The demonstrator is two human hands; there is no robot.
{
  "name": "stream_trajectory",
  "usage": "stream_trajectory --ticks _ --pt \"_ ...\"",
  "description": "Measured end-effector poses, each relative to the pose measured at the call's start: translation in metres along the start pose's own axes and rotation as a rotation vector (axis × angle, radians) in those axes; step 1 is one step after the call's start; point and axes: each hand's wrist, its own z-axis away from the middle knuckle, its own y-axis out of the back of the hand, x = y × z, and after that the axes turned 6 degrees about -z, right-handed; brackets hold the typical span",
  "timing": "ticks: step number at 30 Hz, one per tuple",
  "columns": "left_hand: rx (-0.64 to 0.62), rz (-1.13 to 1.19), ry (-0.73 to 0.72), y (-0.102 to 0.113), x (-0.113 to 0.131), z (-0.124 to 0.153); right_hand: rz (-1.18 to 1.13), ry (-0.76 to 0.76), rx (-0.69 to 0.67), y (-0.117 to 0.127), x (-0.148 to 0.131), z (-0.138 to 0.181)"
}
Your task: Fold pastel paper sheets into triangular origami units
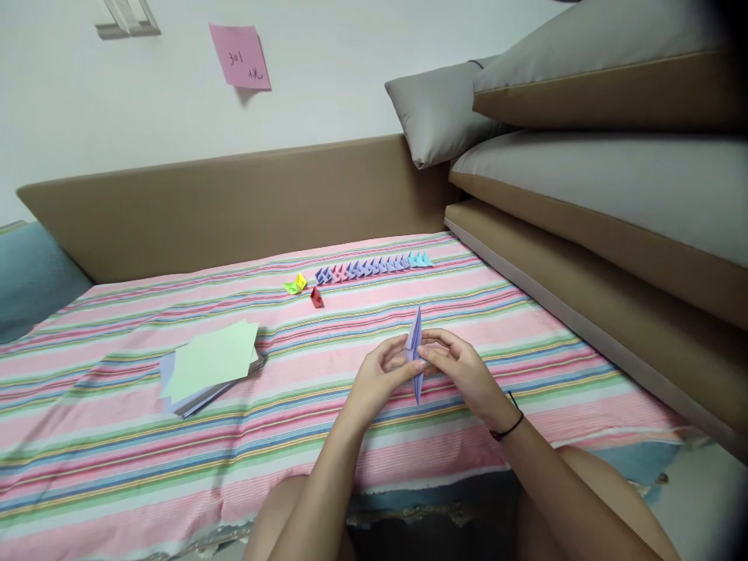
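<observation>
A folded purple paper [414,343] stands on edge between my hands, pointed at its top and bottom, with its layers seen nearly edge-on. My left hand [382,370] pinches it from the left, thumb across its near side. From the right, my right hand [453,358] holds the same paper between thumb and fingers. Both hands are just above the striped cloth. Some fingertips are hidden behind the paper. Farther back lies a row of small folded paper pieces [368,268] in purple, pink and light blue.
A stack of paper sheets [216,362], pale green on top, lies to the left. Yellow-green folded pieces [296,285] and a red folded piece [316,298] sit near the row's left end. Large cushions [608,179] are piled on the right. A brown backrest [234,206] runs along the wall.
</observation>
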Motion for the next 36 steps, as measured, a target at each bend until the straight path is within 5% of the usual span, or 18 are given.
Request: stream_trajectory --ticks 10,21,29,36 --pt "0.192 -0.084 0.059 -0.002 0.003 0.0 0.086 0.019 0.059 0.0 0.002 -0.001" --pt "0.267 -0.552 -0.341 -0.001 -0.012 0.001 0.559 0.305 0.24 -0.006 0.006 0.004" --pt "0.268 -0.223 -0.176 -0.002 0.0 0.001 0.531 0.539 0.175 -0.007 0.0 0.009" --pt "0.094 0.158 -0.043 0.008 0.006 0.002 0.459 0.522 -0.006 0.003 -0.009 0.009"
